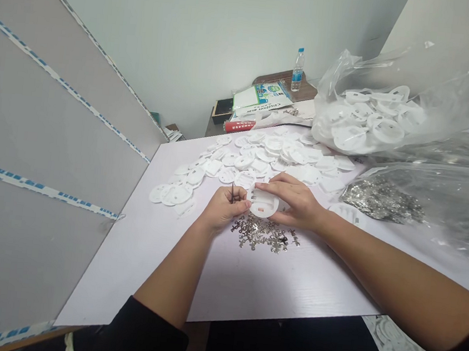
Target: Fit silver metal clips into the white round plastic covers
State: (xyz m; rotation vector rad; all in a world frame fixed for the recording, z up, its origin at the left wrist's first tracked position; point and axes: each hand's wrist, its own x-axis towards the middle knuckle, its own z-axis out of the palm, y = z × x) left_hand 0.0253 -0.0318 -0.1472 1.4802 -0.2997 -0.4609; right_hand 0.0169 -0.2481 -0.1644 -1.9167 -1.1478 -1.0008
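Over the table's middle, my right hand (294, 201) grips a white round plastic cover (264, 205) by its right side, fingers on the top edge and thumb below. The cover stands tilted and has molded slots, with small metal bits on its left side. My left hand (226, 207) is closed at the cover's left edge, thumb tip against it. A thin dark pointed tool (233, 192) sticks up from the left fingers; its lower part is hidden. Just below both hands lies a loose pile of small silvery metal clips (264, 234).
Behind the hands, many white plastic covers (257, 153) spread over the white table (273, 288). On the right are a clear bag of covers (374, 120) and a bag of metal pieces (383, 199). A grey partition (56, 117) borders the left; a water bottle (298, 70) stands behind.
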